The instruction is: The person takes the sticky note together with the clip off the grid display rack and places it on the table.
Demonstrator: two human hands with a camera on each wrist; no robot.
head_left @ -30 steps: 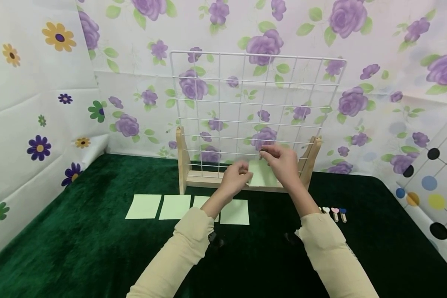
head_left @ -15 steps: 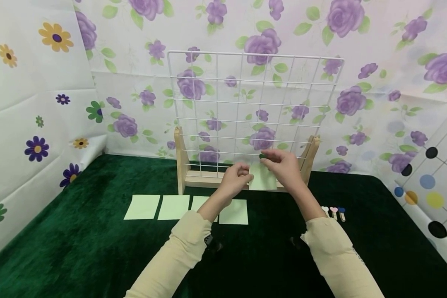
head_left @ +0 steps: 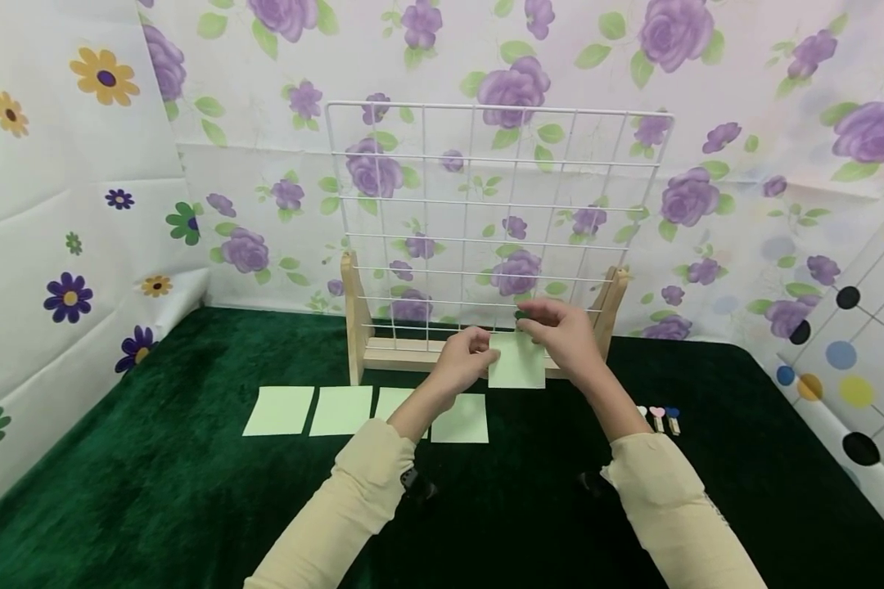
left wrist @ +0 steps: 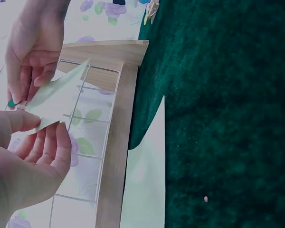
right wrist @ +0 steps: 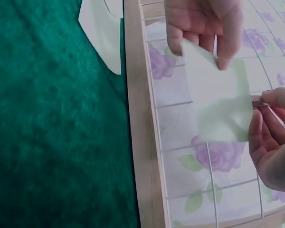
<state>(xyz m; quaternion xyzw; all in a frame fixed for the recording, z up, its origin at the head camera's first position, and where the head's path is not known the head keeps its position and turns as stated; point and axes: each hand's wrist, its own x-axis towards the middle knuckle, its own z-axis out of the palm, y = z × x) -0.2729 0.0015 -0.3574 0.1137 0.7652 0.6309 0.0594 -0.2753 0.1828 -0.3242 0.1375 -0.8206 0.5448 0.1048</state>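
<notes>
**Green Paper Held Up at the Wire Rack**

Just behind both hands: a white wire grid point(head_left: 486, 213), thin and square-holed, standing in a smooth wooden base point(head_left: 394, 356) with two upright posts. Nothing between the hands and the wires.

Left hand point(head_left: 466, 360): fingers and thumb pinching the left edge of a pale green paper square point(head_left: 517, 364). Right hand point(head_left: 563, 335): fingertips clamped on a small dark green clip point(head_left: 520, 314) at the top edge of the same paper. Paper held up in the air, flat and thin, right in front of the lowest wires of the grid.

Down below the left hand, flat on the fuzzy dark green cloth point(head_left: 155, 491): four more pale green squares point(head_left: 342, 410) in a row, one partly hidden by the left arm. Off to the right of the right arm: three tiny wooden clips point(head_left: 657, 417) side by side with little coloured tops.

All around: walls of soft white sheet point(head_left: 744, 98) with purple roses. Long cream sleeves on both arms.
</notes>
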